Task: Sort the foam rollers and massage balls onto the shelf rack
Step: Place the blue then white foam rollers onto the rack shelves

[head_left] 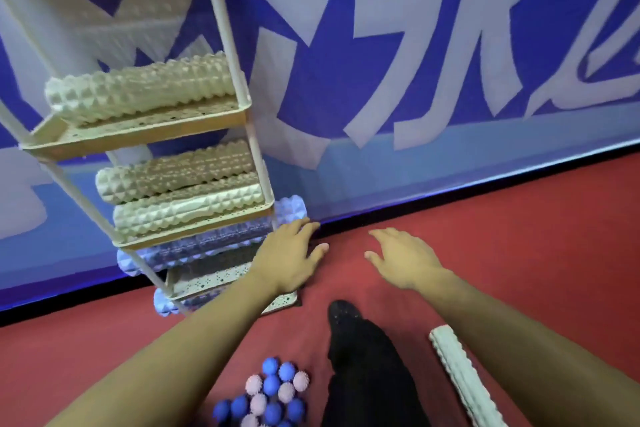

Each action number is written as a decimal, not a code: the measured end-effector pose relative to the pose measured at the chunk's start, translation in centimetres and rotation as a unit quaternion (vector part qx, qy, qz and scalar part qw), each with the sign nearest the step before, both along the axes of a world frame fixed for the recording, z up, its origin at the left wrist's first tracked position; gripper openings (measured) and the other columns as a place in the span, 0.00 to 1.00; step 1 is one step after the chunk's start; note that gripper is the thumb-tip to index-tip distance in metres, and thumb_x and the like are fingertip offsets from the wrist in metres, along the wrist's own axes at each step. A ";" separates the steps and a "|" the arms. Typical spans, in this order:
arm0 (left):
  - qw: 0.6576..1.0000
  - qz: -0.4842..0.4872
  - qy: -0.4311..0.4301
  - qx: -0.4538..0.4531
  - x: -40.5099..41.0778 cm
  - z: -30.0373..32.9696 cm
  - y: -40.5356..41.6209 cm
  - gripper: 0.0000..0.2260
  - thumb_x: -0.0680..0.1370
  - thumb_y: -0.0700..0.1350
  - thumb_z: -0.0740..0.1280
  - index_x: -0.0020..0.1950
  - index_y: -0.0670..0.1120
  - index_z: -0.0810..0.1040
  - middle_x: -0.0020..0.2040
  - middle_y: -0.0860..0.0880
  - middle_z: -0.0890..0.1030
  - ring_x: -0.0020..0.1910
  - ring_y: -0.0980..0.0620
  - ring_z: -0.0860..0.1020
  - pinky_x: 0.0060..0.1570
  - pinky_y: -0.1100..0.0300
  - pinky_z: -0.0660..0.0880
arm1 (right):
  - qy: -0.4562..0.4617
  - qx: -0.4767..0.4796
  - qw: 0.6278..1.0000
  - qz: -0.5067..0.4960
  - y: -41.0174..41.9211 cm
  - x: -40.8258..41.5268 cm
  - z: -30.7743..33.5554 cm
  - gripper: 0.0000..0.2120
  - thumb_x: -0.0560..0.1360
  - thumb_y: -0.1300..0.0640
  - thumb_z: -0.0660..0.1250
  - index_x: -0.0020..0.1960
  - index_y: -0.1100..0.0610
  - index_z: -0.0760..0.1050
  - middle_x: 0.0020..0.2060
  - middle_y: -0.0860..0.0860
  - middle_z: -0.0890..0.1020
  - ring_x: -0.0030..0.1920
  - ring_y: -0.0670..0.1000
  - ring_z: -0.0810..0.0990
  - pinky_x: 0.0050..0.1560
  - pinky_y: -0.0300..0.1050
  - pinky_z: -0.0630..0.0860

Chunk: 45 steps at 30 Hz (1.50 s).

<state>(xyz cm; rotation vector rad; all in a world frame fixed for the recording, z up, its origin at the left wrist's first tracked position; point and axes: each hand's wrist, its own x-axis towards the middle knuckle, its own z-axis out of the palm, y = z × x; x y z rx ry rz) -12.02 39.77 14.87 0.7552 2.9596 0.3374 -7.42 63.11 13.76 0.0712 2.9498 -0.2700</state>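
Both arms stretched forward, palms down.
Left hand (289, 258) fingers spread, empty, at the shelf rack (242, 107) base beside the blue roller (289, 208); right hand (403, 258) splayed, empty, over the floor.

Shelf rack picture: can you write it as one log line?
left hand: open, by shelf rack | right hand: open | massage balls: on floor

blue wall banner (398, 55), large white stylised characters, none legible
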 end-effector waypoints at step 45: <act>0.953 0.019 -0.300 0.035 -6.1 -20.7 13.4 0.19 0.81 0.60 0.63 0.70 0.55 0.75 0.66 0.51 0.79 0.66 0.49 0.76 0.67 0.54 0.71 | 0.003 -0.352 0.846 -0.401 14.3 4.3 -29.9 0.34 0.72 0.43 0.74 0.67 0.48 0.55 0.59 0.50 0.77 0.57 0.58 0.80 0.58 0.58 0.77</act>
